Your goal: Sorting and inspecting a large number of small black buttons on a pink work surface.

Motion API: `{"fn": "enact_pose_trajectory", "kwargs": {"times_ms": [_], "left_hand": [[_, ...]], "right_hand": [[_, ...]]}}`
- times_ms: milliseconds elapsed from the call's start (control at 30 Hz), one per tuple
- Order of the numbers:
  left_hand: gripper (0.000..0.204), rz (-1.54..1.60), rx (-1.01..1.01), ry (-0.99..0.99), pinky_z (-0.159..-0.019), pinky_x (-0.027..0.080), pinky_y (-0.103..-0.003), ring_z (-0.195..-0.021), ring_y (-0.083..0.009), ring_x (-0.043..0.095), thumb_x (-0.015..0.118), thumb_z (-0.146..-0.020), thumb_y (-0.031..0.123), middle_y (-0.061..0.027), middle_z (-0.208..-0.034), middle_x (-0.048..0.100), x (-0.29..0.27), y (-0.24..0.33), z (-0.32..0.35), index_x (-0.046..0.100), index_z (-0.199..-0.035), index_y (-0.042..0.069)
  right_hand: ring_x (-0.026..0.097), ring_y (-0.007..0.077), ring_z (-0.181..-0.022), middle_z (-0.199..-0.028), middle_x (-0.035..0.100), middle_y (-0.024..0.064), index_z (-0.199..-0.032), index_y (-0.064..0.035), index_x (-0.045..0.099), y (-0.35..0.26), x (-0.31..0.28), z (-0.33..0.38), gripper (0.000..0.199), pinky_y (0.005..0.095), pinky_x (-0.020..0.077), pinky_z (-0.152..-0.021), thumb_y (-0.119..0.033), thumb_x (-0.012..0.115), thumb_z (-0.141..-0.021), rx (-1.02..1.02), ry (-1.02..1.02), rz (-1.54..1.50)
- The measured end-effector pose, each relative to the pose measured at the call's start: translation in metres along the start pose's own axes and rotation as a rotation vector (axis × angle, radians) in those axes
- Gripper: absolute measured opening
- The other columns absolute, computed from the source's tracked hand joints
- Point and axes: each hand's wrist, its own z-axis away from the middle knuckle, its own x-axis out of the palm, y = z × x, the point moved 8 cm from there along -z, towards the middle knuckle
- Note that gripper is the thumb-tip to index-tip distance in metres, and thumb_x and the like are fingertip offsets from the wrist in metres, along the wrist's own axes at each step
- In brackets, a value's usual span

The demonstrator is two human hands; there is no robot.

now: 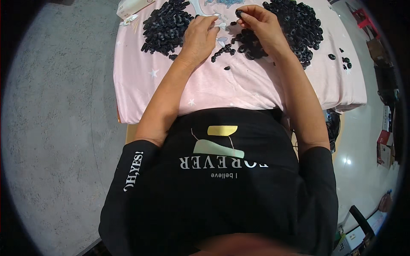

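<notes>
My right hand (261, 26) pinches a small round black plastic piece (239, 14) between thumb and fingers, above the cloth. My left hand (200, 37) rests beside the left heap of ribbed black plastic pieces (164, 27). Its thumb and forefinger point right and stand apart, and I see nothing between them. Under and beside my right hand spreads a larger heap of round black pieces (301, 27). Small loose black bits (224, 52) lie in a short trail between the two hands, with a single bit (227, 68) nearer to me.
A pink patterned cloth (149, 94) covers the table. At its far left corner stands a white box (133, 7). Clear bluish pieces (224, 2) lie at the far edge. Several stray black pieces (347, 63) sit on the right. A red stool (365, 21) stands beyond the table.
</notes>
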Motion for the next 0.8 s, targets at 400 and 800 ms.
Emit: {"fn": "enact_pose_trajectory", "kwargs": {"times_ms": [400, 800], "left_hand": [[0.033, -0.129, 0.283, 0.000, -0.100, 0.041, -0.041, -0.116, -0.0332, 0.052, 0.055, -0.090, 0.008, -0.0158, -0.123, 0.059, 0.021, 0.011, 0.000, 0.059, -0.122, 0.001], [0.029, -0.077, 0.255, -0.012, -0.100, 0.040, -0.041, -0.116, -0.0325, 0.052, 0.058, -0.088, 0.008, -0.0119, -0.122, 0.059, 0.015, 0.021, -0.004, 0.063, -0.116, 0.004]], "right_hand": [[0.064, 0.0094, -0.085, -0.095, 0.067, 0.0043, -0.111, 0.0001, 0.065, 0.000, -0.003, 0.000, 0.019, 0.0216, 0.0518, -0.081, -0.010, 0.058, -0.097, -0.005, 0.060, 0.075], [0.064, 0.0098, -0.084, -0.094, 0.067, 0.0043, -0.111, 0.0003, 0.065, 0.000, -0.003, 0.000, 0.019, 0.0221, 0.0521, -0.080, -0.009, 0.058, -0.097, -0.014, 0.051, 0.069]]}}
